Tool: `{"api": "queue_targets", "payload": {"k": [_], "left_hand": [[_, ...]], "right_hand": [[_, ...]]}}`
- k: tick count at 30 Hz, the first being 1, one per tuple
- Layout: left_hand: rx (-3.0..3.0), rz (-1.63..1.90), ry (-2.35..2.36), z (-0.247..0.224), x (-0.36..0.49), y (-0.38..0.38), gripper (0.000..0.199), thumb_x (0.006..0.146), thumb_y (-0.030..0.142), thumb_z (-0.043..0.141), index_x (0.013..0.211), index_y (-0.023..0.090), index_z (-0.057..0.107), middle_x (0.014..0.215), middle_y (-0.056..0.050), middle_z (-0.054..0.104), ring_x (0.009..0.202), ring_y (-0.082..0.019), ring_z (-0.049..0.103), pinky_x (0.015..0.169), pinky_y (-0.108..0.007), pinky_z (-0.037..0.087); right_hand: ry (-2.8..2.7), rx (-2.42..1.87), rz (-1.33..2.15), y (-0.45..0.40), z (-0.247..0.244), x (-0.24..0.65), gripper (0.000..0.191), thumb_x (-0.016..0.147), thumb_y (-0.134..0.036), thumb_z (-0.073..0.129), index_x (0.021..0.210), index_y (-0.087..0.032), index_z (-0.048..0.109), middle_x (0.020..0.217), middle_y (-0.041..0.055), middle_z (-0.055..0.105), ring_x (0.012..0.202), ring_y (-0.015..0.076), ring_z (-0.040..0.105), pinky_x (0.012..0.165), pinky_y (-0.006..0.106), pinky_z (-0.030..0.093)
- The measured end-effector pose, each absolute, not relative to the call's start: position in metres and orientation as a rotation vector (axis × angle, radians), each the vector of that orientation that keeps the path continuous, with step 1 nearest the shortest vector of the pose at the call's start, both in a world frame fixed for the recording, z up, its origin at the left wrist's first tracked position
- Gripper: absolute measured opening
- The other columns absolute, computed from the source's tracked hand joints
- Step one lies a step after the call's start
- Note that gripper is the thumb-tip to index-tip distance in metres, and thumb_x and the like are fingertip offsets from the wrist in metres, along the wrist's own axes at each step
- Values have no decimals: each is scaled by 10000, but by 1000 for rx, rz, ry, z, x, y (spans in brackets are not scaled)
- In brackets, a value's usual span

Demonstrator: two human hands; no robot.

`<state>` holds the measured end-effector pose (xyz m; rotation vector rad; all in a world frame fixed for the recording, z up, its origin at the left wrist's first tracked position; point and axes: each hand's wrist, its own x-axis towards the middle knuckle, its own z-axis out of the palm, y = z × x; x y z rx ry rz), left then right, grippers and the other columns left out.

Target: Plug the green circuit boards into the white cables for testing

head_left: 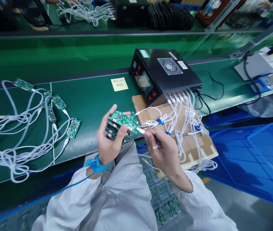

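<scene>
- Green, chip-studded boards [123,118] lie stacked in the left hand [107,141], its grip clasping their edges, near the table's [90,93] front edge.
- Right hand [164,150]: grip pinching a slim white plug [140,130] at the top board's edge.
- Flat brown cardboard [209,150] juts past the table.
- Smooth table gives room between the left hand and looped cables [13,160].

Light's bright, fairly even; pale sheen on green tabletop [85,96]. Edges stretch wide-angle, upper-left corner is dark. Top-right's blurred, motion or focus unclear.
</scene>
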<state>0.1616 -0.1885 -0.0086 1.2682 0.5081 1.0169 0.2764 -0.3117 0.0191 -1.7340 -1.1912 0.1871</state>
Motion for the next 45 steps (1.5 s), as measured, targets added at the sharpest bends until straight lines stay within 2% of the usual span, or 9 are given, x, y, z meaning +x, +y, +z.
{"api": "queue_targets", "payload": {"k": [4,9,14,32,35,37,40,42,45], "left_hand": [[1208,1039,368,-9,160,-184,506,965,419,669,1437,271,560,1267,-133,697,638,-115,645,605,-272,556],[1272,1164,486,-7,166,-191,541,933,398,723,1427,253,558,1122,-100,736,632,-109,626,599,-244,538],[1256,1142,516,-4,171,-201,530,966,418,676,1449,257,528,1141,-94,727,560,-74,564,552,-226,521],[1058,1069,466,-11,179,-200,444,990,427,639,1405,303,544,1148,-82,715,541,-49,465,509,-204,436],[1083,1044,473,-9,175,-193,560,940,475,696,1455,345,517,1185,-74,699,530,-56,461,494,-227,433],[1089,1026,462,-7,171,-190,608,913,490,725,1468,364,512,1212,-68,689,531,-58,472,502,-239,445],[1031,969,440,-4,167,-187,532,916,462,731,1410,330,586,1237,-79,682,545,-49,470,519,-230,457],[941,908,410,-3,165,-186,452,909,422,746,1332,296,647,1242,-86,681,543,-33,455,505,-201,449],[810,824,395,0,162,-183,410,881,381,778,1262,264,681,1253,-92,680,528,-15,428,473,-156,430]], "right_hand": [[-1064,-1705,338,-313,25,279,227,1041,-273,555,866,-191,676,688,-26,578,572,89,495,531,234,388],[-1042,-1670,398,-312,25,276,238,1030,-286,576,840,-199,691,685,-32,600,566,77,503,520,220,386],[-1020,-1669,399,-315,24,272,237,1021,-262,594,813,-199,688,598,-55,577,512,66,500,500,204,396],[-1027,-1708,362,-311,38,266,218,1006,-243,606,812,-185,688,623,-30,653,496,70,537,483,210,424],[-1031,-1712,491,-312,38,270,188,1019,-259,585,885,-188,695,727,-3,713,576,93,632,549,222,498],[-1002,-1705,480,-315,35,274,148,1016,-300,601,1003,-193,702,901,38,755,752,134,716,665,257,562],[-908,-1673,408,-319,29,283,271,1050,-418,540,1076,-200,698,1020,74,754,936,180,733,826,333,587],[-830,-1631,413,-321,28,289,401,1076,-505,441,1027,-197,694,896,62,740,904,184,727,837,351,580],[-725,-1570,507,-320,30,297,460,1044,-608,442,902,-211,628,602,-25,549,614,144,618,594,281,512]]}}
